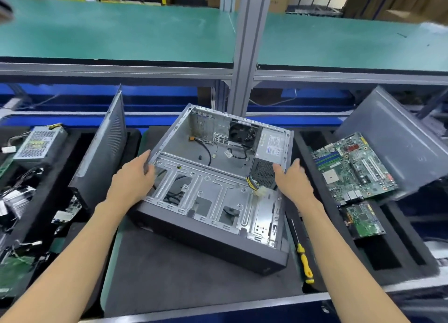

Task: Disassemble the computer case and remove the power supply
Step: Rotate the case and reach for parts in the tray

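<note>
An open grey computer case (208, 235) lies on its side on the dark mat, turned at an angle, its inside facing up. The power supply (269, 152), a silver box with a label and a mesh face, sits in the case's far right corner, with its yellow and black cables (254, 186) trailing out. My left hand (131, 179) grips the case's left rim. My right hand (293, 182) holds the right rim beside the power supply. A black fan (242, 133) is fixed at the back wall.
A yellow-handled screwdriver (304, 262) lies right of the case. A removed side panel (101, 150) leans at the left, another grey panel (397, 138) at the right. Motherboards (351, 165) rest in foam trays on the right; a loose power supply (40, 143) and cables on the left.
</note>
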The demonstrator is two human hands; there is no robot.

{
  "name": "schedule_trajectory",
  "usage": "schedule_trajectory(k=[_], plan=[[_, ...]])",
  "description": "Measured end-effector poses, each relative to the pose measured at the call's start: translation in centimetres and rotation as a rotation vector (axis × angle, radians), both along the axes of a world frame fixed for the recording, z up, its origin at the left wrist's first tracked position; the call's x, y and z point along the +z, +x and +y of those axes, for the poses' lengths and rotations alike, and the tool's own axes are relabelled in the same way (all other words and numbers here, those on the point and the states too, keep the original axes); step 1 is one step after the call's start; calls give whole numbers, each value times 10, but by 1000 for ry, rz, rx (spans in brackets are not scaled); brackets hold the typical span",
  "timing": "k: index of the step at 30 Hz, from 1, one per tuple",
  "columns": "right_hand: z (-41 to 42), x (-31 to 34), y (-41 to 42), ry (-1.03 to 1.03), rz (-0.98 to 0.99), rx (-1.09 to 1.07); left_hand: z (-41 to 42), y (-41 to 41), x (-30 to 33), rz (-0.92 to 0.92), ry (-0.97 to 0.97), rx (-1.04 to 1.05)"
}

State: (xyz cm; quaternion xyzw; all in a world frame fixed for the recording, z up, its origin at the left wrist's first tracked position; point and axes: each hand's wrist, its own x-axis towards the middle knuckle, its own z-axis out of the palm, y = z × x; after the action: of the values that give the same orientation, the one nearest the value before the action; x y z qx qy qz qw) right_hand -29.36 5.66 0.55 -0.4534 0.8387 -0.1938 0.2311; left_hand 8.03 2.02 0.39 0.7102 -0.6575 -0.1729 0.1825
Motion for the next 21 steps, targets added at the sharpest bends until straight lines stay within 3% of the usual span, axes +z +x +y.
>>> schedule_trajectory(k=[2,5,8,14,17,21], plan=[[-3,3,2,-147,-12,22,9,-3,1,41,-74,76],[-19,9,0,-358,45,114,35,-15,0,97,-331,257],[-45,13,-3,-421,78,198,70,-44,-5,214,-426,532],[-96,5,-8,-327,231,276,92,-83,-8,690,-189,779],[-109,-3,-14,-207,310,272,85,-92,-4,796,-193,799],[-115,-10,-13,-136,388,277,81,-107,-8,802,-282,817]])
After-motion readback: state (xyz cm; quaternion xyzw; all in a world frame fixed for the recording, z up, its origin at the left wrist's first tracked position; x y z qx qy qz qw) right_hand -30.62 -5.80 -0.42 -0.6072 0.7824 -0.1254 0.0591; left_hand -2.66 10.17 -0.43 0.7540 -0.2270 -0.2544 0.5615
